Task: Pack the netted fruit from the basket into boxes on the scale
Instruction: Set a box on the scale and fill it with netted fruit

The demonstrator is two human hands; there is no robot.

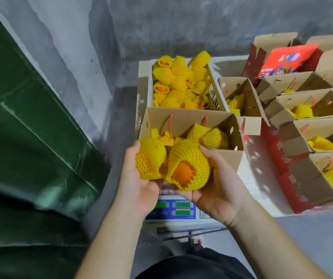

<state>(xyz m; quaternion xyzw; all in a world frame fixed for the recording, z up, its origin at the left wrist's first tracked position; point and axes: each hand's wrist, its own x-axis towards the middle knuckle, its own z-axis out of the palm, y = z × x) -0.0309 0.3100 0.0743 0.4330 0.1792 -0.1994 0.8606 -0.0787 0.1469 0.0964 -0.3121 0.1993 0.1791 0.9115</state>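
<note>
Green sheeting [31, 121] fills the left side. Five boxes [310, 135] along the right edge already hold fruit. The basket [215, 87] at the far end is full, so plenty is left, I judge. The box [187, 117] on the scale [173, 210] holds about four. Left hand [139, 182] cups one fruit [149, 158]; right hand [220, 190] cups another [189, 166], both just above the box's near edge.

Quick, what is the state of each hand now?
Left hand: holding one netted fruit.
Right hand: holding another netted fruit, its net partly open.
</note>
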